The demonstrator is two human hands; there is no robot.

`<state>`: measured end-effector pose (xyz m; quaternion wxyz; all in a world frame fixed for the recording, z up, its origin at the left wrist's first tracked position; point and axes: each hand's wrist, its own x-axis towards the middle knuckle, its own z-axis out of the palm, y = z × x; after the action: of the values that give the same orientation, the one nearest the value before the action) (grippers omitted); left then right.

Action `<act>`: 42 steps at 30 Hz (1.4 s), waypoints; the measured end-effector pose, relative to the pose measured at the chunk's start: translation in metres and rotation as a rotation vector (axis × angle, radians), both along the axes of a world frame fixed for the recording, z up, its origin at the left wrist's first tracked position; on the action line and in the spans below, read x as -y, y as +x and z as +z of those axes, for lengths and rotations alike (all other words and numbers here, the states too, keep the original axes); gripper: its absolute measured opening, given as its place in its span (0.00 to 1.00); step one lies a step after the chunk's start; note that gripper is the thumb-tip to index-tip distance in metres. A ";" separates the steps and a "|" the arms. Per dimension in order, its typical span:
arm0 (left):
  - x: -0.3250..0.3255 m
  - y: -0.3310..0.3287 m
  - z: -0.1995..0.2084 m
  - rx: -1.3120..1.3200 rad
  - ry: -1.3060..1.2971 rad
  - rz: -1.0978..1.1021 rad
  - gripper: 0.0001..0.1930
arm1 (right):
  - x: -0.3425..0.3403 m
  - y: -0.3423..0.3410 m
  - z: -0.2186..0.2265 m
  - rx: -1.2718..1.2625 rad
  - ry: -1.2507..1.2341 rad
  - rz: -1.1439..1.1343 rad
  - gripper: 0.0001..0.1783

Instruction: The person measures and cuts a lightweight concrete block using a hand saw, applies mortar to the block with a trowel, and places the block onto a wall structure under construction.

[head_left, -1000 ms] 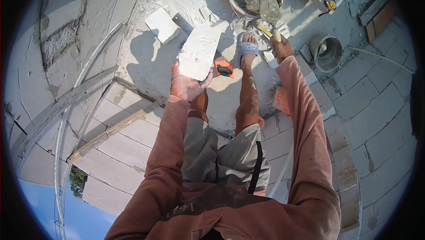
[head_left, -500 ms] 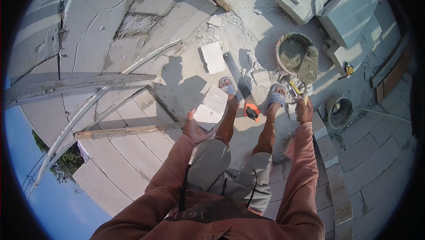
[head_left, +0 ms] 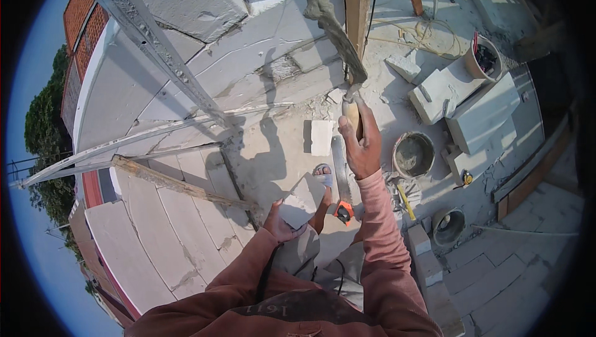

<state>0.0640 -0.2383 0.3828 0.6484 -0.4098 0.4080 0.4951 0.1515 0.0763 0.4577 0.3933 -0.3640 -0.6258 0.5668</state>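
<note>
My left hand [head_left: 279,225] holds a flat grey piece of block [head_left: 303,200] from below, at about waist height. My right hand [head_left: 361,144] is raised and grips the wooden handle of a trowel [head_left: 338,36]. The trowel's blade points up and away and carries a lump of wet grey mortar. Under my hands lie a curved wall of pale blocks [head_left: 186,213] and my sandalled foot [head_left: 323,172].
A mortar bucket [head_left: 413,155] stands right of my feet, an empty bucket [head_left: 448,226] nearer. Large pale blocks [head_left: 478,119] are stacked at right, a small block piece [head_left: 321,137] and a hand saw [head_left: 340,182] lie on the floor. A metal rail [head_left: 155,45] and timber [head_left: 180,186] cross the wall.
My right hand has come up from the mortar bucket with a loaded trowel. The view has swung upward toward the wall. My left hand keeps the block piece.
</note>
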 end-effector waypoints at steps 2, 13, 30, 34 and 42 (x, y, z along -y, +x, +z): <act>0.006 0.000 0.010 -0.030 -0.002 0.029 0.29 | -0.022 -0.058 0.024 0.126 0.367 -0.107 0.30; 0.031 -0.028 0.035 -0.015 -0.029 0.168 0.30 | 0.018 -0.021 0.062 0.582 0.490 0.088 0.40; 0.021 -0.031 0.046 -0.003 0.020 0.225 0.29 | -0.121 -0.130 0.162 1.028 0.692 0.138 0.25; 0.018 -0.031 0.056 0.036 -0.034 0.241 0.28 | -0.141 -0.152 0.171 1.133 0.583 0.198 0.25; 0.033 -0.042 0.068 -0.022 0.000 0.131 0.30 | -0.058 -0.065 0.183 1.013 0.608 0.088 0.25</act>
<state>0.0219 -0.2714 0.4509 0.6100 -0.4303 0.3874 0.5410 0.0861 0.1341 0.6410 0.1082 -0.4340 -0.8844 0.1335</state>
